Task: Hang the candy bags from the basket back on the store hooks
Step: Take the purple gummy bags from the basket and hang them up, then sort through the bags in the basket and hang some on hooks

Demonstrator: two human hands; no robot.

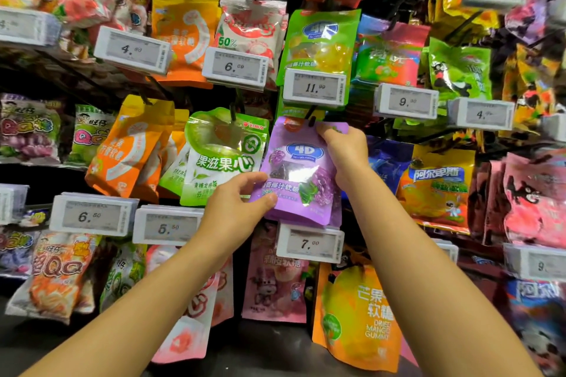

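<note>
Holding one purple candy bag [298, 174] at frame centre, both hands on it. Left hand [235, 202] pinches the lower-left edge, thumb in front. Right hand [346, 153] grips the upper-right corner, next to the black hook [310, 115] under the 11.99 price tag [315, 87]. Bag's top sits at the hook tip; can't tell if it's threaded on. One green bag [222, 156] hangs just left, one 7.00 price tag [309, 243] just below.
</note>
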